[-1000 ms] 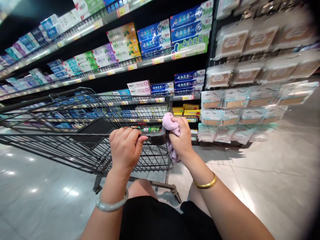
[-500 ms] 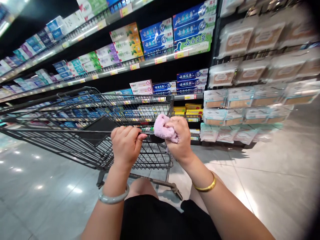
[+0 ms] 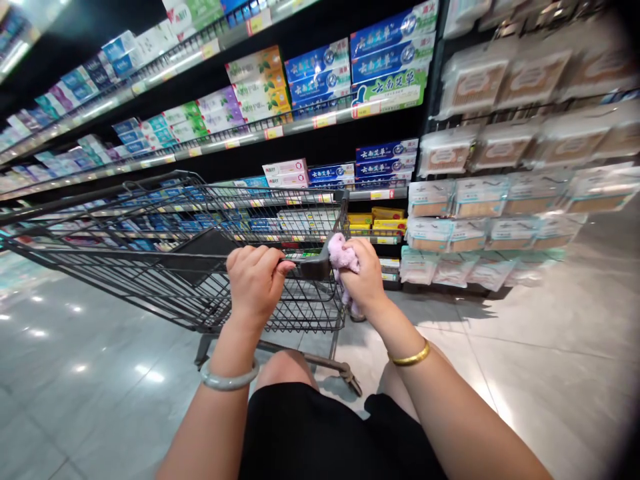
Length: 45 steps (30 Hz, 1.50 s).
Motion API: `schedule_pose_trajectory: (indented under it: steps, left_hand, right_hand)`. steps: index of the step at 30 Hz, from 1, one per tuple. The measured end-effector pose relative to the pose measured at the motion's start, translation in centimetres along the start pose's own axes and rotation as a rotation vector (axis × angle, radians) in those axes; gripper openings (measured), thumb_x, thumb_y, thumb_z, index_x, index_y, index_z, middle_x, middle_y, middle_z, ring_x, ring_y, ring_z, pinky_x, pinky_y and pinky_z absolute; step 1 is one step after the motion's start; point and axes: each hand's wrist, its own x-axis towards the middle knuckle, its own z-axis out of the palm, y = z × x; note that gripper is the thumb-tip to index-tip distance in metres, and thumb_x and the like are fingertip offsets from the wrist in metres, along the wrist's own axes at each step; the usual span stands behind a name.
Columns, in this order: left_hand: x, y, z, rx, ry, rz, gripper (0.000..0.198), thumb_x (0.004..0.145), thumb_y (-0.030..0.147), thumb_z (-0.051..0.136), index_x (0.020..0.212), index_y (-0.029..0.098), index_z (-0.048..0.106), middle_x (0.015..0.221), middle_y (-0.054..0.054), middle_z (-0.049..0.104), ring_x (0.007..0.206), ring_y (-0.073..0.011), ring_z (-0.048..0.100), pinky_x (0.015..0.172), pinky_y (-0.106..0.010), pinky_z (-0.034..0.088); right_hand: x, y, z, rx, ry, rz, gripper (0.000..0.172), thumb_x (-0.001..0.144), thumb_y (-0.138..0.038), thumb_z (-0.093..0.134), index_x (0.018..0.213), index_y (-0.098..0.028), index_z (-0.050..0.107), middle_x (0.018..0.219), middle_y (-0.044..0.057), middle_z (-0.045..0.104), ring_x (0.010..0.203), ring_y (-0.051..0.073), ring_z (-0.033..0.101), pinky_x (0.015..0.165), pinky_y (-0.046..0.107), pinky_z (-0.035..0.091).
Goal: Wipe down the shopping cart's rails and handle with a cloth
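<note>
A black wire shopping cart (image 3: 300,310) stands sideways in front of me. My left hand (image 3: 254,283) is wrapped over its near top rail, thumb lying along the bar. At the cart's right front corner, my right hand (image 3: 364,273) grips a bunched lilac cloth (image 3: 343,255). The cloth is against or very close to the black corner piece (image 3: 316,267); exact contact is hard to make out. Part of it hangs below my fingers. No goods show in the cart basket.
Behind the cart run shelves with toothpaste boxes (image 3: 383,57) and price tags. To the right, hooks hold packs of cotton swabs (image 3: 477,83) and other bagged goods. Shiny grey floor tiles (image 3: 120,407) lie around the cart, and one cart wheel (image 3: 353,383) is near my knees.
My right hand with the cloth has shifted slightly right and down, uncovering the black corner piece. The cloth now hangs lower. My left hand stays on the rail.
</note>
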Motion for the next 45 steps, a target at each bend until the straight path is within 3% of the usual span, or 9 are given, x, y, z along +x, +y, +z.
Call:
schedule_pose_trajectory:
  steps: [8, 13, 18, 22, 28, 34, 39, 41, 45]
  left_hand:
    - [-0.1, -0.7, 0.3, 0.008, 0.001, 0.008, 0.040, 0.101, 0.054, 0.045, 0.083, 0.024, 0.063, 0.078, -0.004, 0.067, 0.078, -0.0233, 0.050, 0.082, -0.041, 0.031]
    - [-0.1, -1.2, 0.4, 0.028, 0.002, 0.028, 0.037, 0.102, 0.052, 0.046, 0.084, 0.023, 0.062, 0.077, -0.003, 0.066, 0.077, -0.0231, 0.050, 0.080, -0.040, 0.030]
    - [-0.2, -1.5, 0.3, 0.028, 0.012, 0.045, 0.037, 0.101, 0.052, 0.046, 0.084, 0.023, 0.062, 0.076, -0.003, 0.064, 0.078, -0.0236, 0.050, 0.080, -0.041, 0.031]
    - [-0.4, -1.8, 0.2, 0.030, 0.029, 0.057, 0.036, 0.101, 0.050, 0.047, 0.084, 0.023, 0.062, 0.077, -0.004, 0.066, 0.077, -0.0237, 0.051, 0.080, -0.041, 0.032]
    - [-0.4, -2.0, 0.2, 0.022, 0.041, 0.071, 0.036, 0.102, 0.050, 0.047, 0.083, 0.022, 0.062, 0.075, -0.004, 0.065, 0.076, -0.0234, 0.051, 0.079, -0.041, 0.032]
    - [-0.5, -2.1, 0.1, 0.024, 0.039, 0.071, 0.037, 0.101, 0.050, 0.047, 0.083, 0.022, 0.062, 0.074, -0.003, 0.064, 0.075, -0.0234, 0.050, 0.078, -0.041, 0.032]
    - [-0.5, -2.1, 0.2, 0.027, 0.037, 0.069, 0.038, 0.102, 0.051, 0.045, 0.083, 0.023, 0.061, 0.075, -0.003, 0.063, 0.076, -0.0236, 0.051, 0.079, -0.041, 0.032]
    - [-0.5, -2.1, 0.2, 0.029, 0.052, 0.073, 0.039, 0.102, 0.052, 0.045, 0.082, 0.023, 0.061, 0.074, -0.004, 0.063, 0.076, -0.0239, 0.050, 0.078, -0.041, 0.032]
    - [-0.5, -2.2, 0.3, 0.027, 0.041, 0.066, 0.038, 0.102, 0.052, 0.045, 0.083, 0.023, 0.062, 0.075, -0.004, 0.064, 0.076, -0.0241, 0.051, 0.078, -0.042, 0.032]
  right_hand:
    - [-0.2, -1.0, -0.3, 0.054, -0.075, -0.105, 0.030, 0.066, -0.010, 0.056, 0.094, -0.021, 0.063, 0.101, 0.007, 0.064, 0.096, 0.023, 0.059, 0.086, 0.036, 0.047]
    - [-0.3, 0.8, -0.2, -0.181, -0.311, 0.102, 0.025, 0.063, -0.007, 0.053, 0.081, -0.022, 0.060, 0.087, 0.005, 0.061, 0.087, 0.023, 0.055, 0.078, 0.033, 0.042]
    - [-0.1, -0.1, -0.9, -0.176, -0.401, 0.052, 0.025, 0.065, -0.007, 0.055, 0.083, -0.022, 0.062, 0.092, 0.005, 0.063, 0.089, 0.022, 0.055, 0.079, 0.032, 0.040]
    - [-0.1, -0.8, -1.2, -0.268, -0.602, 0.101, 0.027, 0.066, -0.006, 0.056, 0.086, -0.022, 0.065, 0.093, 0.005, 0.065, 0.090, 0.022, 0.057, 0.079, 0.032, 0.040]
    - [-0.1, -1.7, -1.1, -0.291, -0.505, 0.026, 0.029, 0.071, -0.010, 0.059, 0.094, -0.023, 0.069, 0.102, 0.005, 0.068, 0.098, 0.024, 0.057, 0.084, 0.035, 0.039]
    - [0.4, -1.9, -1.8, -0.391, -0.701, 0.120, 0.023, 0.070, -0.008, 0.060, 0.087, -0.021, 0.069, 0.095, 0.006, 0.069, 0.088, 0.021, 0.059, 0.075, 0.032, 0.039]
    - [0.6, -6.7, -3.3, -0.228, -0.577, -0.128, 0.017, 0.072, -0.010, 0.063, 0.083, -0.023, 0.064, 0.091, 0.002, 0.068, 0.086, 0.020, 0.057, 0.073, 0.033, 0.038]
    - [-0.2, -8.0, -2.8, -0.188, -0.427, -0.292, 0.018, 0.078, -0.013, 0.064, 0.094, -0.023, 0.065, 0.102, 0.003, 0.070, 0.095, 0.021, 0.057, 0.081, 0.036, 0.040]
    - [-2.6, -7.1, 0.1, -0.376, -0.188, -0.594, 0.011, 0.098, -0.020, 0.057, 0.101, -0.025, 0.067, 0.115, 0.000, 0.074, 0.112, 0.022, 0.053, 0.097, 0.041, 0.036]
